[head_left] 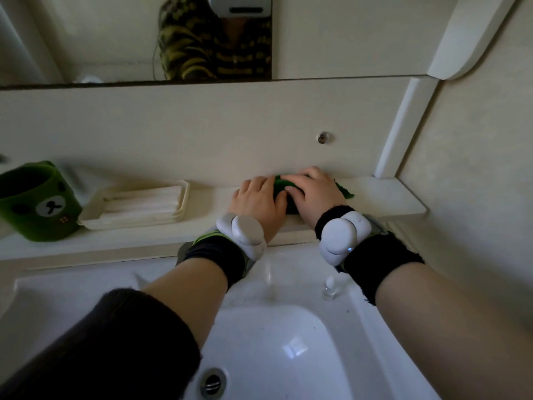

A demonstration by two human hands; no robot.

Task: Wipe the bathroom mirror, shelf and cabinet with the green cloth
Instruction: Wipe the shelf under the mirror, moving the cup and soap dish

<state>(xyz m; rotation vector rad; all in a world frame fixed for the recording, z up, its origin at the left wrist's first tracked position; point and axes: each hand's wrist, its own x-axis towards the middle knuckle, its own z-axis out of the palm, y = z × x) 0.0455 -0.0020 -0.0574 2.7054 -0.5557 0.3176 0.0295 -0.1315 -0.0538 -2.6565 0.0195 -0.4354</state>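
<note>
A white sink (86,284) fills the lower part of the view, its bowl directly below the camera. Behind it rises a pale wall panel (187,125), and above that hangs the mirror (86,39), which reflects a person's yellow-and-black patterned top. A narrow cream shelf (389,197) runs along the foot of the panel, just behind the sink.

Two forearms reach forward over the bowl to the shelf, the left one (178,287) with a dark sleeve pushed up, and both with dark bands at the wrist. At the shelf's left end stands a green mug (37,203) with a bear face, and just beside it lies a cream soap dish (138,203).

The left hand (258,197) and right hand (313,192) lie palm-down side by side on the right half of the shelf — close together, both pressing on the green cloth (282,182). The cloth is bunched under them against the panel; only a strip between the hands and a corner past the right hand show.

Each wrist carries a white device, left (243,230) and right (340,235). A metal drain (212,382) sits low in the bowl, and a small round metal cap (324,137) is set in the panel above the hands.
</note>
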